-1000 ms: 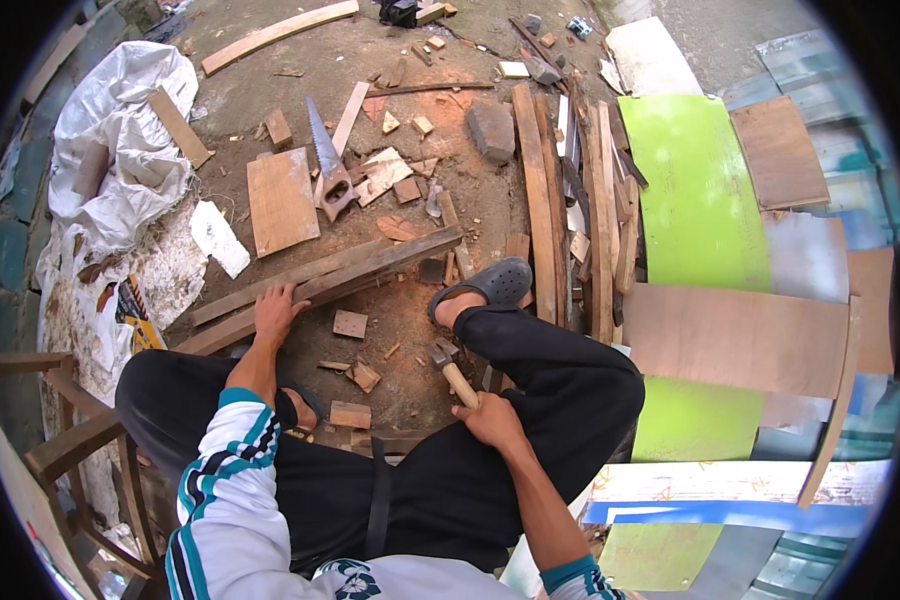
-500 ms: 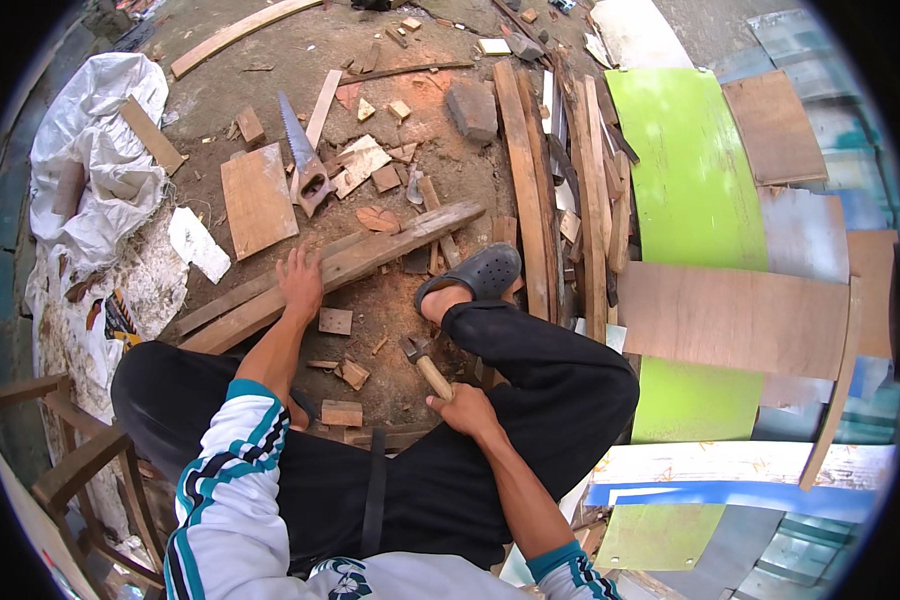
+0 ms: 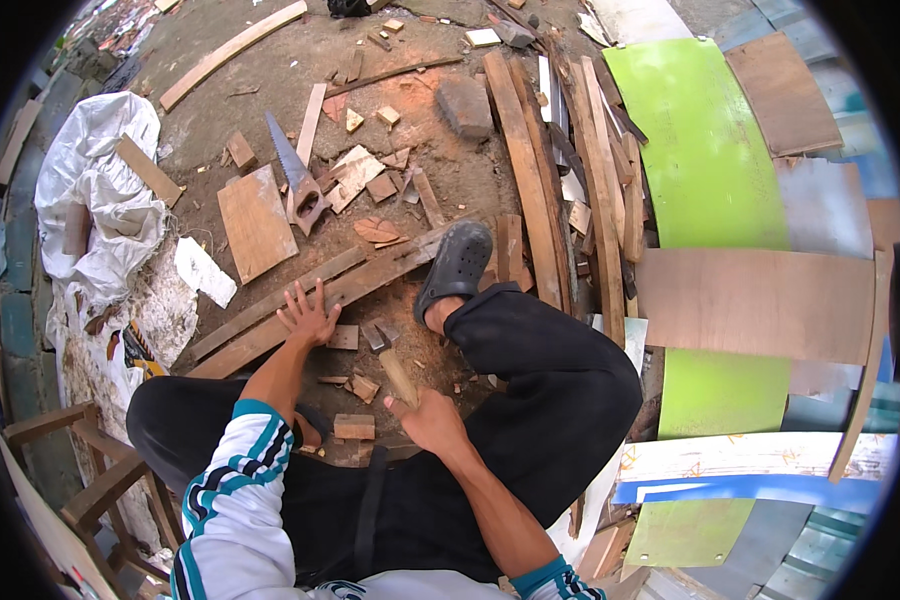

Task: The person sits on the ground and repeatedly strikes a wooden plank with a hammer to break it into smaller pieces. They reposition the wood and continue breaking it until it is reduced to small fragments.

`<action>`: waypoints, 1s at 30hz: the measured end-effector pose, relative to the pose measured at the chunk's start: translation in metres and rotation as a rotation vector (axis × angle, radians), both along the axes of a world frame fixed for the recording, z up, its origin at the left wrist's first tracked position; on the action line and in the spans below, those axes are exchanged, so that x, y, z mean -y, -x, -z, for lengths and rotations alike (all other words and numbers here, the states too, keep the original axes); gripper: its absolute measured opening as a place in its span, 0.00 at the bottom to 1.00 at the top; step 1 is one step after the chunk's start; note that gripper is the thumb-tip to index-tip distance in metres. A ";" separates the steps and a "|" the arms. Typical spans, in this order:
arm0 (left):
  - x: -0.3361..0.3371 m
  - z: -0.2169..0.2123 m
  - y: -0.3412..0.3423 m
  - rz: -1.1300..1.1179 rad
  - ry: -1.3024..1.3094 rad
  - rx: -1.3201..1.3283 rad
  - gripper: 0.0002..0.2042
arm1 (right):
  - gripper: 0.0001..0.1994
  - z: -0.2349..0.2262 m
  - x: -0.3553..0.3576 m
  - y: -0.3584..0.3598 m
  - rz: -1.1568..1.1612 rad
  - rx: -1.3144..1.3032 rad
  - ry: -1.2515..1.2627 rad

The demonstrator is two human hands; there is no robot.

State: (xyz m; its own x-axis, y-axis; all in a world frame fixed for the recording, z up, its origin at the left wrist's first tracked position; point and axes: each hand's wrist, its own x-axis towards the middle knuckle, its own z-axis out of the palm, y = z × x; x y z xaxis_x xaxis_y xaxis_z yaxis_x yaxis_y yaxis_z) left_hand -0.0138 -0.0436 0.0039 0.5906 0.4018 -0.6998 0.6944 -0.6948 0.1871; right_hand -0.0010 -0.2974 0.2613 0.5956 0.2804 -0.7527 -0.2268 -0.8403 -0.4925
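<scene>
My left hand rests with its fingers spread on a long wooden beam that lies slanting on the ground. A thinner strip of wood runs along the beam's far side. My right hand is closed round the wooden handle of a hammer. The hammer's metal head points away from me, to the right of a small wood block. My right foot, in a dark grey clog, covers the beam's right end; whether it presses on the beam I cannot tell.
Beyond the beam lie a handsaw, a square board and a grey stone block. Long planks and a green sheet line the right. A white sack and wooden frame stand left.
The hammer in my right hand has moved left and away from me, its head rising toward the beam. My left hand's fingers have spread. My right foot has shifted left over the beam's end.
</scene>
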 end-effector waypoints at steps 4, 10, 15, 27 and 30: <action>-0.018 0.001 0.004 0.038 0.118 -0.036 0.46 | 0.24 -0.003 -0.004 -0.004 0.000 -0.039 -0.014; -0.024 -0.008 -0.003 0.074 0.203 -0.083 0.52 | 0.18 0.007 0.015 -0.017 -0.001 0.112 0.004; -0.030 0.002 0.002 0.114 0.235 -0.067 0.55 | 0.16 0.013 -0.012 -0.054 0.221 0.182 -0.113; -0.034 0.003 -0.002 0.106 0.294 -0.088 0.58 | 0.11 0.204 -0.040 -0.101 0.204 0.393 0.012; -0.036 0.001 -0.001 0.099 0.305 -0.092 0.58 | 0.10 0.202 -0.042 -0.103 0.227 0.387 0.013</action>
State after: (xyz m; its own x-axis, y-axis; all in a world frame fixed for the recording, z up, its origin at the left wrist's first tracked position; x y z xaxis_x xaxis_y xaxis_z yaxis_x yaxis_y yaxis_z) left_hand -0.0130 -0.0081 0.0027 0.5454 0.1089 -0.8311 0.6496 -0.6815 0.3369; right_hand 0.1023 -0.2557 0.0595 0.8797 0.1017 -0.4646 -0.2073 -0.7972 -0.5670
